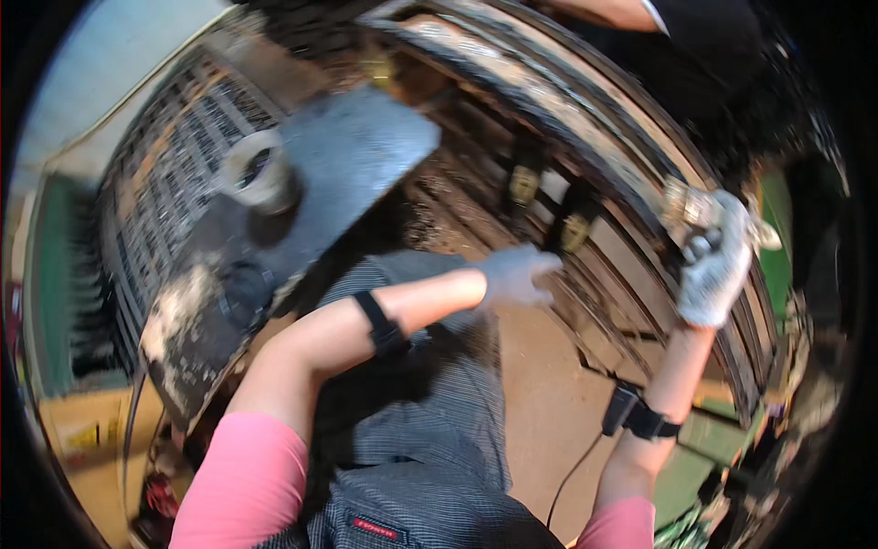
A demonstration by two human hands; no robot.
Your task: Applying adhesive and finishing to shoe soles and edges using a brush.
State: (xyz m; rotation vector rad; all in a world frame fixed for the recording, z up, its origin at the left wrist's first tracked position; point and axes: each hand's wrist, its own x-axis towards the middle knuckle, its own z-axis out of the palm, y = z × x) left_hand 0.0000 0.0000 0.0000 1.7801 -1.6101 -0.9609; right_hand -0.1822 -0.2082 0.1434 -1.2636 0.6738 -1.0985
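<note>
My right hand (718,274), in a pale work glove, is closed around a shiny brass-and-silver metal part (681,206). Its exact kind does not show. It is held over the right side of a long dark rack with metal rails (631,265). Smeared by motion, my gloved left hand (517,274) hangs above my lap at the rack's near edge. Its fingers are stretched apart, and nothing shows in them. Beyond it, two yellowish metal parts sit among the rails: one brass-coloured piece (523,185) and a second piece (574,231).
To the left, a whitish tub (256,174) with something dark inside stands on a grey metal plate (366,137). A worn slatted grid (183,137) lies behind it. Another person's dark sleeve (709,37) and forearm reach in at the top right. A cable (576,476) hangs by my right forearm.
</note>
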